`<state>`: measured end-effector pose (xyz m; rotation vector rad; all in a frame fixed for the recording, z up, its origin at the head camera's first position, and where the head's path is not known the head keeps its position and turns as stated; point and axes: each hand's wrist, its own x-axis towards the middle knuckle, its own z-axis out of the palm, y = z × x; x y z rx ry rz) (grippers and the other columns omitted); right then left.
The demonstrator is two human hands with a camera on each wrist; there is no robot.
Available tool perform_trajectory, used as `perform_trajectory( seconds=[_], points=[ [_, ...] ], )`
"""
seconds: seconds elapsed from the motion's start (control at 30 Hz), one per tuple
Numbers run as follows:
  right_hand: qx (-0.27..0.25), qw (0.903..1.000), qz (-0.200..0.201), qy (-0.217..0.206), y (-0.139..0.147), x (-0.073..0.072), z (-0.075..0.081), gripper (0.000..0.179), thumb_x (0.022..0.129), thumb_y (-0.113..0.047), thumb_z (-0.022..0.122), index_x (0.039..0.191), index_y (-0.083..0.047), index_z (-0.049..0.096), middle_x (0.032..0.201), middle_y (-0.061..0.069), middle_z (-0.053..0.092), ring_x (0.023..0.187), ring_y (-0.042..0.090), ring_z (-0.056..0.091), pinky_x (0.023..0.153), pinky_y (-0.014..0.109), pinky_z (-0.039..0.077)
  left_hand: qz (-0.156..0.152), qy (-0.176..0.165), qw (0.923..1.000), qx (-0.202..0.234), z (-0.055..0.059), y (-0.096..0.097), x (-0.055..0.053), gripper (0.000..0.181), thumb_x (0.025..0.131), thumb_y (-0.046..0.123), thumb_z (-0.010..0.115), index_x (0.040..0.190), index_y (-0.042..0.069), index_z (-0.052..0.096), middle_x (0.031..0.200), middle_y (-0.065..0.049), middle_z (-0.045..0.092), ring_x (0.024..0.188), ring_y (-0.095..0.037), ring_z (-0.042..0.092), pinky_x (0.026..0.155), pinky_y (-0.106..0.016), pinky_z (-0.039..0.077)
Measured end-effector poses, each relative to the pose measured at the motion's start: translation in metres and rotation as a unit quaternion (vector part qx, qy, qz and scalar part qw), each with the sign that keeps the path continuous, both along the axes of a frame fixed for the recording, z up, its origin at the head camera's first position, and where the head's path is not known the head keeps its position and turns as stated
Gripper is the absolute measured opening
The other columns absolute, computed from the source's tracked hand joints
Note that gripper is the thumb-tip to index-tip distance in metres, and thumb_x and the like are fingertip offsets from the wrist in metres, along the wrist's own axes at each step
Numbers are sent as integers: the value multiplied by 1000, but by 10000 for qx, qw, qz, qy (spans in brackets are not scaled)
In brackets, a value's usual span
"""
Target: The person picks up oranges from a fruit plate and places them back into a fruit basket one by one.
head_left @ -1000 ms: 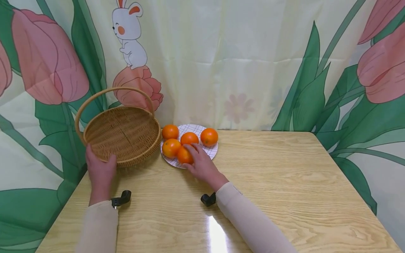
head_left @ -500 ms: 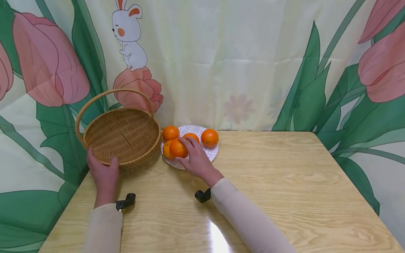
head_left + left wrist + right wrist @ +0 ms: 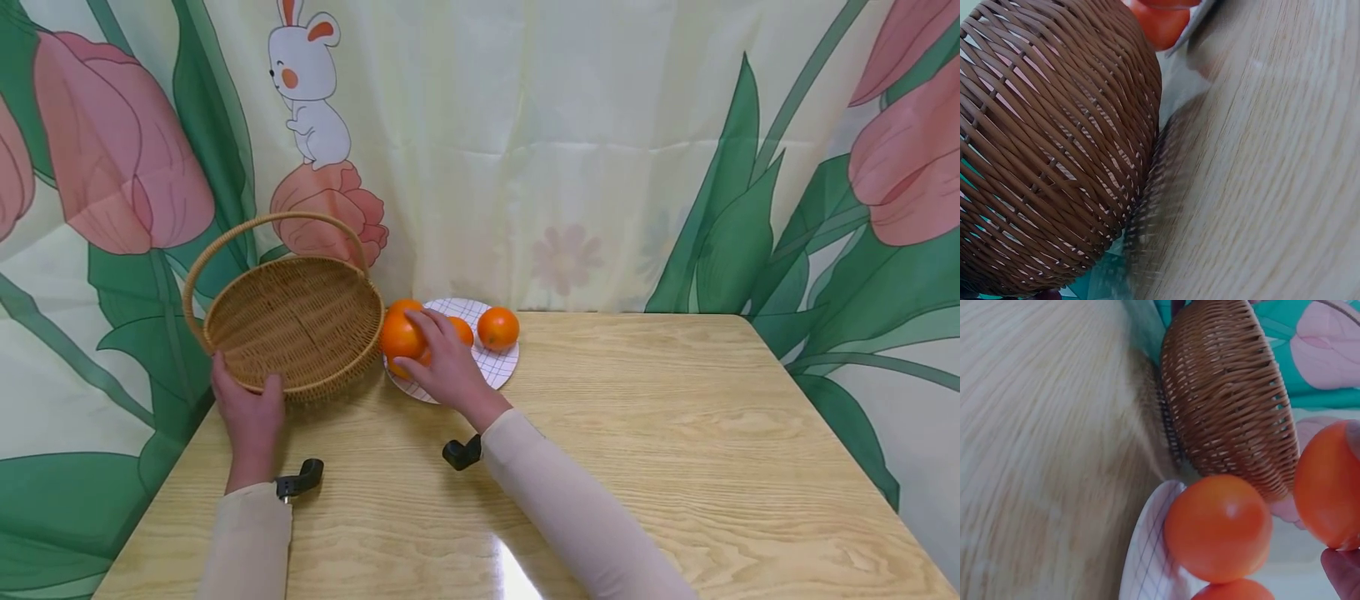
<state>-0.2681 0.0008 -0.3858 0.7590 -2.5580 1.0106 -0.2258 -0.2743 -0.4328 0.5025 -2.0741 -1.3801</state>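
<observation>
The left hand (image 3: pixel 249 417) grips the near left rim of an oval brown wicker basket (image 3: pixel 296 321). The right hand (image 3: pixel 450 367), fingers part open around 1 round orange fruit (image 3: pixel 401 336), holds it above the left of a round white checked plate (image 3: pixel 500 367) bearing 4 other oranges (image 3: pixel 498 329).

We can read no text, label, brand, number or sign, neither on the oval brown woven wicker basket (image 3: pixel 296 321) nor around it.
</observation>
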Motion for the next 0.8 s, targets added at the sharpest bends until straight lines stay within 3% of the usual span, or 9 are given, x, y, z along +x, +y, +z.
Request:
perform_trajectory(
  seconds=[0.47, 0.8],
  points=[
    [-159, 9998, 145, -42, -22, -4, 13, 66, 80, -49, 59, 138, -33, 32, 140, -2, 34, 117, 20, 47, 90, 37, 46, -50, -107, 9999, 9, 2, 0, 3, 74, 84, 21, 50, 145, 29, 9, 150, 2, 14, 136, -20, 20, 110, -42, 21],
    [-183, 9997, 136, -84, -36, -7, 15, 67, 80, -48, 60, 138, -34, 31, 139, -1, 33, 113, 22, 50, 93, 37, 44, -74, 62, 10000, -5, 1, 2, 4, 74, 84, 19, 50, 145, 26, 10, 150, 0, 15, 134, -22, 23, 108, -43, 22]
  ],
)
